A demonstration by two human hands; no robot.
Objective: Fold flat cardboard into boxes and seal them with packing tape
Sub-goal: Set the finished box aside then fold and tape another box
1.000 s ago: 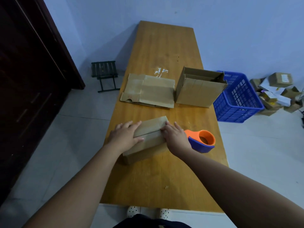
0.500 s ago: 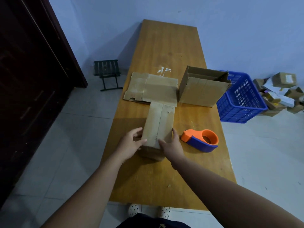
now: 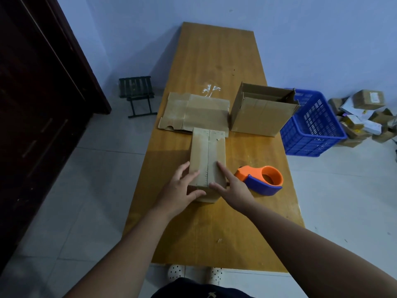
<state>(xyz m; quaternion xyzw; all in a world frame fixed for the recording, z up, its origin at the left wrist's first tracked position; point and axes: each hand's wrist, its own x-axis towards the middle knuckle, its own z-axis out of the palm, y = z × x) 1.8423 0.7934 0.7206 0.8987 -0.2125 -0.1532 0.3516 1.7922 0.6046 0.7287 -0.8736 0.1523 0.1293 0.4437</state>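
Left hand (image 3: 179,189) grips near corner of small box (image 3: 208,150). Right hand (image 3: 235,189) presses top, fingers straight. Box's near face mostly hidden behind hands. Tape dispenser (image 3: 263,179) just beside.

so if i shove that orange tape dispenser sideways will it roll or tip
Probably neither. The tape dispenser appears to lie on its side on the table, ring opening up, so it should slide, not roll. It sits low and wide, so tipping seems unlikely. Its smooth plastic likely skids on the glossy wood.
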